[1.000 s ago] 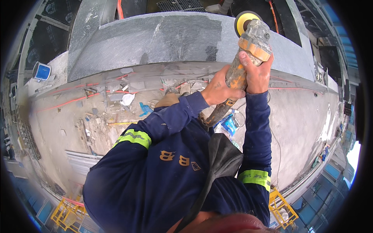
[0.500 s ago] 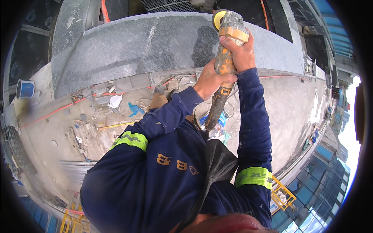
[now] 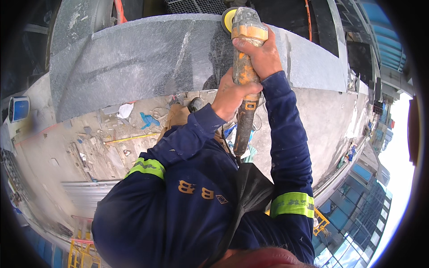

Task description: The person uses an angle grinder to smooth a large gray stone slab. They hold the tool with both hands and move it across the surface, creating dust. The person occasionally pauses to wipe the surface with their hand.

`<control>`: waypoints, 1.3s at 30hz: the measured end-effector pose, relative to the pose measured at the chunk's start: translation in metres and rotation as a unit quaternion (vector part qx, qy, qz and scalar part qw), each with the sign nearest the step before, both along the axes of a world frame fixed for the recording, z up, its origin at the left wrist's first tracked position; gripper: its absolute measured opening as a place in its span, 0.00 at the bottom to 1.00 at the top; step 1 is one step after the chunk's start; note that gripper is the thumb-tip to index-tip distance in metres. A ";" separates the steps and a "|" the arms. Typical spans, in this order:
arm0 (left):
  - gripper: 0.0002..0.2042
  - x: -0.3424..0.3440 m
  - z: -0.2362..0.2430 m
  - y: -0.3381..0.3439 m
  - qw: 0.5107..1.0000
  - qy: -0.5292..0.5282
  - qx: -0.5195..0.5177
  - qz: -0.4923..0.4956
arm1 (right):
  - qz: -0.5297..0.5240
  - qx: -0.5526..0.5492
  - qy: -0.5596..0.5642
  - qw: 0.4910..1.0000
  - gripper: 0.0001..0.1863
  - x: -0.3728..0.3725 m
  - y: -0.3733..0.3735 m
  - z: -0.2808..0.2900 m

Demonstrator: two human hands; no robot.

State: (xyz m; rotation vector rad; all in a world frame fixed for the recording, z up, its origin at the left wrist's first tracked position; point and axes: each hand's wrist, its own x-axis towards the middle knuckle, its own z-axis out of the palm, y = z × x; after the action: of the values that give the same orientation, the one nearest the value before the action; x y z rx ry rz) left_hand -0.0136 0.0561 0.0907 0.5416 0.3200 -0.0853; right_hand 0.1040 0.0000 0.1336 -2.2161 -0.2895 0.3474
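Both my hands are closed round a worn, dusty yellow-and-black angle grinder [image 3: 246, 71]. My right hand [image 3: 263, 54] grips it just behind the gear head, thumb across the top. Lower down, my left hand [image 3: 233, 97] wraps the body near the rear handle. At the tool's far end a round disc [image 3: 229, 20] with a yellow face stands on edge at the far rim of a grey stone slab [image 3: 134, 62]. Whether the disc touches the stone I cannot tell. A pale streak and darker patches mark the slab's surface.
Beyond the slab lie a dark grate [image 3: 195, 6] and an orange hose [image 3: 119, 11]. Rubble, a blue scrap [image 3: 149, 120] and a yellow strip [image 3: 133, 138] litter the floor at left. A blue-and-white container [image 3: 19, 109] stands far left; yellow metal frames [image 3: 82, 252] are behind.
Both hands and the grinder have shifted left along the slab's far edge. My grip on the tool looks the same.
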 end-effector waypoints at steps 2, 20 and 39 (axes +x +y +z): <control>0.22 -0.004 0.000 0.009 1.000 -0.001 -0.009 0.028 | 0.020 0.000 -0.001 1.000 0.58 -0.001 0.014 -0.002; 0.23 -0.016 0.004 0.029 0.993 0.037 -0.057 0.098 | 0.096 -0.024 -0.011 0.995 0.59 -0.006 0.050 -0.014; 0.18 -0.018 0.000 0.036 0.996 0.051 -0.074 0.030 | 0.055 -0.047 -0.020 0.997 0.57 -0.010 0.046 -0.013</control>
State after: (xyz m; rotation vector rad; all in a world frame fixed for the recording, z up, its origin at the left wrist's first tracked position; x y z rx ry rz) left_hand -0.0320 0.0917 0.0910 0.3819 0.4260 -0.0769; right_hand 0.0942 0.0462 0.1203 -2.3069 -0.4257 0.3822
